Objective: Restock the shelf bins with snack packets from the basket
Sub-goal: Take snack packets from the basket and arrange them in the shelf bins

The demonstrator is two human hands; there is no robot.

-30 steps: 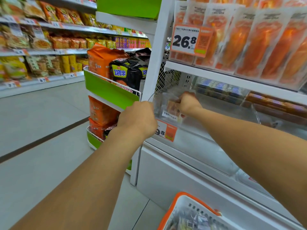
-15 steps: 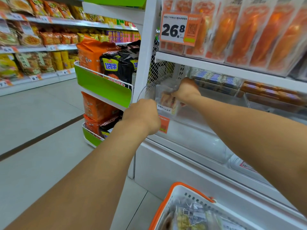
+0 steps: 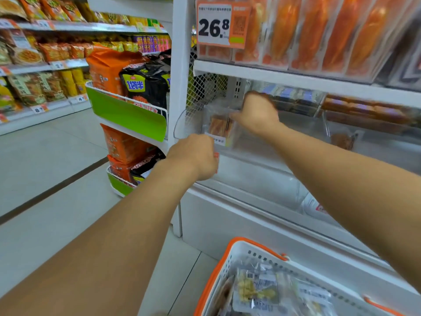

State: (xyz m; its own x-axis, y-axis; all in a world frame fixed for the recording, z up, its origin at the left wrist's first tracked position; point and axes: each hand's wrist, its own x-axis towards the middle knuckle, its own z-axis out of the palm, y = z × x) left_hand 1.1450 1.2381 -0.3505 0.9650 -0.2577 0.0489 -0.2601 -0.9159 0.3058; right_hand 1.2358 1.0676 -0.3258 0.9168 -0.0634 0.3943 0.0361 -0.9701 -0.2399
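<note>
Across the aisle at far left, the long shelves (image 3: pixel 45 65) carried rows of yellow and orange snack bags; nearer, the green-fronted end rack (image 3: pixel 127 112) held a tall orange bag (image 3: pixel 104 67) and a black bag (image 3: pixel 141 87) standing side by side in its upper tray, while its lower tray (image 3: pixel 119 185) held more orange and dark bags stacked up. My left hand (image 3: pixel 193 156) was curled into a loose fist against the front lip of the clear shelf bin (image 3: pixel 189 119), covering an orange price tag; whether those fingers actually gripped the lip I could not tell. Just behind it, at the bin's left end, the snack packet (image 3: pixel 219 126) stood upright, clear plastic with a brown piece inside and a white label at its foot; my right hand (image 3: pixel 256 112) was closed on its upper right edge, thumb toward the front. Above that bin, a 26.8 price sign (image 3: pixel 216 26) hung before a row of orange-filled clear packs (image 3: pixel 319 33); further right the neighbouring clear bin (image 3: pixel 364 137) held one small brown item (image 3: pixel 342 141), with blue and brown packets lined along the back. Low at right, the white basket (image 3: pixel 257 252) with its orange rim held a heap of clear packets (image 3: pixel 268 293), one showing yellow pieces.
</note>
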